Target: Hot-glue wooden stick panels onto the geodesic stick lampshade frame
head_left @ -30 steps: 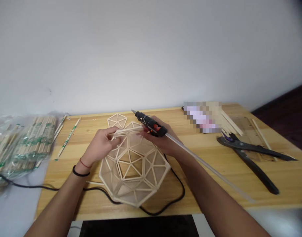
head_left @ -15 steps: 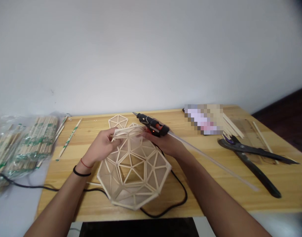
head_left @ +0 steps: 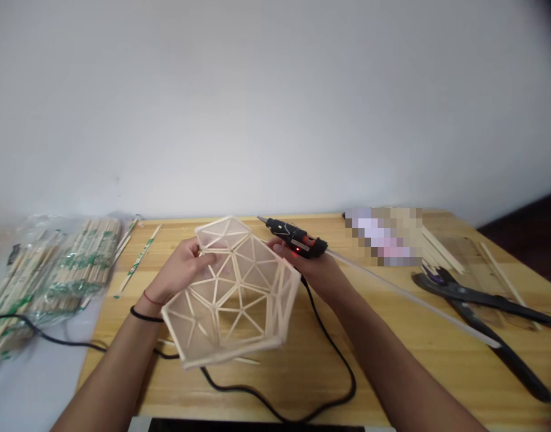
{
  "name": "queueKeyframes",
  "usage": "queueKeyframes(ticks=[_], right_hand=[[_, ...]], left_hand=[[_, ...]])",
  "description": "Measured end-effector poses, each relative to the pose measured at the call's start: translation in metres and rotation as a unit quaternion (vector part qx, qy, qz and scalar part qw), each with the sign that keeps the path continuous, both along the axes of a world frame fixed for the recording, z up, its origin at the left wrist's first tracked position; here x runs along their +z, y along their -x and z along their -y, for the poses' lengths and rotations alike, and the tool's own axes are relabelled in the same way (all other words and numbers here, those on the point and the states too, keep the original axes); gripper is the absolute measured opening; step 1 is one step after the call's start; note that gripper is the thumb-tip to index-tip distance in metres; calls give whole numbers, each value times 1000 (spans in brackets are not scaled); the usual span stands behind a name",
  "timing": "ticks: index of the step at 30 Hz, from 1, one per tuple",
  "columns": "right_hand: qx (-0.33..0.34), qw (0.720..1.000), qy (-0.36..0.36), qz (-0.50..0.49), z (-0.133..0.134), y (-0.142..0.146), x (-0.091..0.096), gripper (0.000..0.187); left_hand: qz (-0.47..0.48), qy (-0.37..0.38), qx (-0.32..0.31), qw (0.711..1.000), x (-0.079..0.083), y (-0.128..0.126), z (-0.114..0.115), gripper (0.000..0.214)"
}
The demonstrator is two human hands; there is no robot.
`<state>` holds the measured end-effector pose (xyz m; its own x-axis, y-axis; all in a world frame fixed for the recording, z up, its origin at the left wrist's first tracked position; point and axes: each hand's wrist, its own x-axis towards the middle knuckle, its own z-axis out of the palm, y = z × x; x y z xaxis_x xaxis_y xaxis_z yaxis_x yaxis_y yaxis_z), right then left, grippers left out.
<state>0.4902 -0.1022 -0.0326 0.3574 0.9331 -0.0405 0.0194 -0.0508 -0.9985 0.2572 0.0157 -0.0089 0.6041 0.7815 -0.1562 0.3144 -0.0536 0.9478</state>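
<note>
A bowl-shaped lattice of pale wooden sticks [head_left: 230,300] is tilted up off the wooden table [head_left: 392,354], its open side toward me. My left hand [head_left: 183,267] grips its upper left rim with curled fingers. My right hand [head_left: 309,270] is wrapped round a black hot glue gun [head_left: 296,239] with a small red light, nozzle pointing left near the lattice's top. A long clear glue stick [head_left: 410,297] sticks out of the gun's back to the right. The gun's black cord [head_left: 334,360] loops over the table in front.
Bags of wrapped wooden chopsticks [head_left: 50,270] lie at the left, with loose sticks [head_left: 138,259] beside them. Large black shears [head_left: 487,312] and more loose sticks [head_left: 437,243] lie at the right near a blurred-out object. A white wall stands behind the table.
The lattice has been lifted and tipped up toward the left, now hiding the small flat piece behind it. The glue gun has moved a little right, and my view has shifted upward.
</note>
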Motion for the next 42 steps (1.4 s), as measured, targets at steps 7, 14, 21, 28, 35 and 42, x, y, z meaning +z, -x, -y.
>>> queueKeyframes(ticks=[7,14,21,28,35,42], right_hand=[[-26,997,31,65,-1,-7,-12,32],[-51,993,50,89,0,-3,-2,34],[-53,993,52,90,2,-2,1,35],[-42,991,65,110,2,-4,-1,39],[-48,992,62,100,4,-2,1,40],[-63,992,59,88,5,-2,1,35]], left_hand=[[41,105,22,993,6,0,1,29],[31,92,15,995,7,-1,2,24],[11,-8,-41,999,5,4,2,20],[-9,-169,-86,982,4,3,5,12],[-40,-192,-110,974,-3,-5,8,24],[-52,-202,-112,972,-2,-5,7,23]])
